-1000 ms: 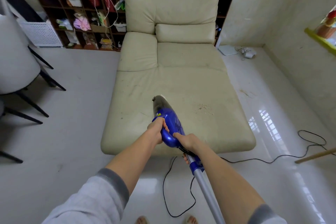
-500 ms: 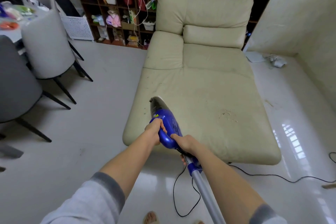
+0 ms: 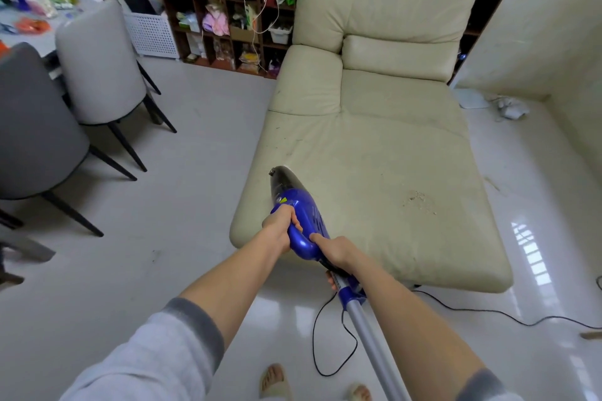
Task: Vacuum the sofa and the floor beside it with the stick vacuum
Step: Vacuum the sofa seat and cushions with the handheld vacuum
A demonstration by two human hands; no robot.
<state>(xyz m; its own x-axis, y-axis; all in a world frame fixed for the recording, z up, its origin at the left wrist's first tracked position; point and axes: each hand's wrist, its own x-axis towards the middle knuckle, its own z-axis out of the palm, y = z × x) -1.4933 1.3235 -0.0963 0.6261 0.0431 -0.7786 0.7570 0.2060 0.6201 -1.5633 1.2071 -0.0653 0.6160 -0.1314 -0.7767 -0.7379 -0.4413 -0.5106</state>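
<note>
The blue stick vacuum (image 3: 303,215) is held over the near left corner of the cream sofa (image 3: 374,153), its dark clear dust cup pointing away from me and its silver tube (image 3: 374,345) running back toward my feet. My left hand (image 3: 280,228) grips the blue handle near the body. My right hand (image 3: 335,252) grips the vacuum just behind the handle, where the tube joins. A patch of crumbs (image 3: 415,198) lies on the seat to the right of the vacuum. The white floor (image 3: 182,205) lies left of the sofa.
The black power cord (image 3: 329,335) loops on the floor by my feet and trails right under the sofa's front edge. Grey chairs (image 3: 97,68) and a cluttered table stand at left. A dark shelf unit (image 3: 234,10) stands behind the sofa, with a white basket (image 3: 153,32) beside it.
My view has swung left, so the sofa sits further right and the chairs and table have come into view. Both hands keep the same hold on the vacuum.
</note>
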